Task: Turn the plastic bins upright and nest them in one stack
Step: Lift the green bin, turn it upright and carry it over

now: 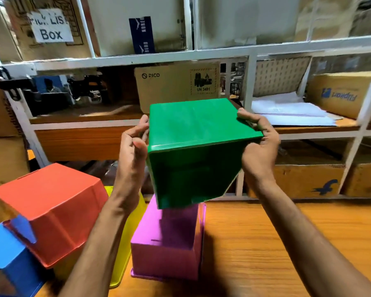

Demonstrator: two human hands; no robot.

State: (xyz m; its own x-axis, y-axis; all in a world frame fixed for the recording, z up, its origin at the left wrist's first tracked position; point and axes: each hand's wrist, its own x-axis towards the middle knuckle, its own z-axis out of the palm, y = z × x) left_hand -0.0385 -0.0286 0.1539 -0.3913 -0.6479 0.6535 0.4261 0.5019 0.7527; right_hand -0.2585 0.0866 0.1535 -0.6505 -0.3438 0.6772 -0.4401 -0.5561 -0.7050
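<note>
**Green bin held bottom-up above the magenta bin**

Wooden table (276, 243) boards run orange-brown under the work, and a white-framed shelving rack (251, 82) loaded with cardboard cartons (176, 84) and loose papers (291, 112) stands just beyond the far edge. A carton at upper left carries a label ending in "Box" (50, 28).

The green bin (193, 151) is held in the air between both hands, its flat base turned up and toward the rack, its mouth facing down. The left hand (133, 151) is half closed against the left wall, fingers curled at the base corner; the right hand (259, 144) is wrapped over the right edge, fingers on the base. Below it, near the middle of the table, the magenta bin (167, 243) rests, apparently mouth down. Toward the left edge the red bin (51, 209) lies tilted across the blue bin (7, 260), with the yellow bin (126, 243) partly hidden behind the left forearm.

The turn is best completed well clear of the magenta bin, with the grip kept on opposite walls so the smooth plastic is not let slip. A clear patch of table to the right is judged suitable for starting the stack.
</note>
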